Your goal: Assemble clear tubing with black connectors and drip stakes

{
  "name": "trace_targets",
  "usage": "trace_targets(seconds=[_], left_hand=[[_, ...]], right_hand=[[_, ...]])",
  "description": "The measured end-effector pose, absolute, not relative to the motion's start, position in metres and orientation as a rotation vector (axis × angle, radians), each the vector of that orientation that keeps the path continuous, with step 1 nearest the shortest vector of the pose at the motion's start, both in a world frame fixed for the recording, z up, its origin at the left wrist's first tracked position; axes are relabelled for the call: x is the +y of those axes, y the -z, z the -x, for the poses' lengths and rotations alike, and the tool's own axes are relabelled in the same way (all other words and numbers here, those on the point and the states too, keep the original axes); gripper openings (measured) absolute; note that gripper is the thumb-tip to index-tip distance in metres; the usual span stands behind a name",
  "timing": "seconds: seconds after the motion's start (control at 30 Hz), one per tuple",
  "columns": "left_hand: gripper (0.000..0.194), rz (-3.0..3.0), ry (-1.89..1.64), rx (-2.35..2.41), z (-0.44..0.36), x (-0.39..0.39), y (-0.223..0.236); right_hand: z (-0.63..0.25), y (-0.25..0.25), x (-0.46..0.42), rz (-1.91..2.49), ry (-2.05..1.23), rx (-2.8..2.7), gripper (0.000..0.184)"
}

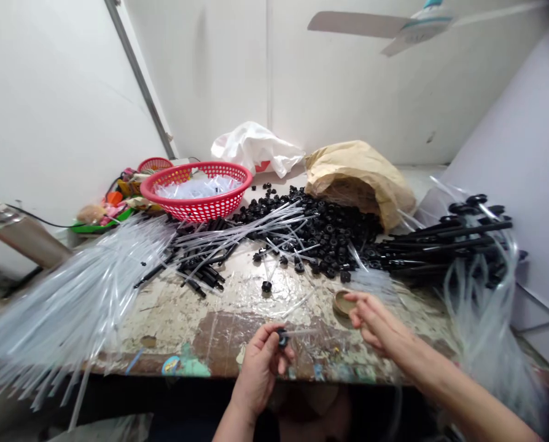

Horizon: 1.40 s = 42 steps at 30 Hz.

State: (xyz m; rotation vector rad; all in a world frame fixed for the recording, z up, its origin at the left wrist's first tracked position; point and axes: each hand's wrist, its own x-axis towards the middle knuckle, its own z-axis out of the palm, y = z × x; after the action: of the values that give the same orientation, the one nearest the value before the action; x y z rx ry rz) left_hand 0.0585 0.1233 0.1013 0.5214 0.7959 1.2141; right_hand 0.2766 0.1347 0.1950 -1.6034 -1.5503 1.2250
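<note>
My left hand (261,362) is at the near table edge, fingers pinched on a small black cap (282,337) with a short clear tube (302,332) sticking out of it to the right. My right hand (374,319) hovers just right of it, fingers curled loosely beside a small round tin (342,302); I cannot see anything in it. Behind them lies a heap of black caps (330,230), with loose clear tubes (237,236) spread across it. One stray black cap (266,286) sits alone on the worn tabletop (196,319).
A big sheaf of clear tubes (67,301) fans out on the left. Finished black rods with caps (449,236) pile up at the right. A red basket (197,190), a white bag (253,147) and a brown paper sack (362,178) stand at the back.
</note>
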Motion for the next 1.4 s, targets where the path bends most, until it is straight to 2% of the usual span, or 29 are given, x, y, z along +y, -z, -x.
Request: trace_targets(seconds=[0.17, 0.27, 0.4, 0.63, 0.9, 1.07, 1.13, 1.4], left_hand=[[0.035, -0.430, -1.267, 0.836, -0.061, 0.124, -0.107], [0.034, -0.404, -1.293, 0.816, -0.061, 0.124, -0.109], [0.029, -0.376, -1.312, 0.809, -0.062, 0.125, -0.107], [0.041, -0.447, -1.259, 0.837, -0.059, 0.127, -0.104], [0.037, -0.468, -1.168, 0.833, -0.057, 0.126, -0.108], [0.035, -0.482, -1.188, 0.842, -0.058, 0.126, -0.108], [0.034, -0.486, -1.189, 0.846, -0.059, 0.126, -0.108], [0.024, -0.436, -1.196, 0.813, -0.059, 0.124, -0.111]], right_hand=[[-0.309, -0.189, 0.148, 1.634, -0.694, -1.797, 0.042], [-0.316, -0.188, 0.151, 1.654, -0.507, -1.901, 0.044], [-0.319, -0.185, 0.154, 1.757, -0.367, -1.983, 0.043], [-0.322, -0.169, 0.167, 1.885, -0.219, -2.187, 0.021], [-0.317, -0.166, 0.174, 1.898, -0.002, -2.371, 0.023], [-0.318, -0.168, 0.176, 1.908, -0.013, -2.378, 0.023], [-0.318, -0.172, 0.175, 1.888, -0.112, -2.316, 0.021], [-0.273, -0.188, 0.148, 1.461, -1.098, -1.885, 0.019]])
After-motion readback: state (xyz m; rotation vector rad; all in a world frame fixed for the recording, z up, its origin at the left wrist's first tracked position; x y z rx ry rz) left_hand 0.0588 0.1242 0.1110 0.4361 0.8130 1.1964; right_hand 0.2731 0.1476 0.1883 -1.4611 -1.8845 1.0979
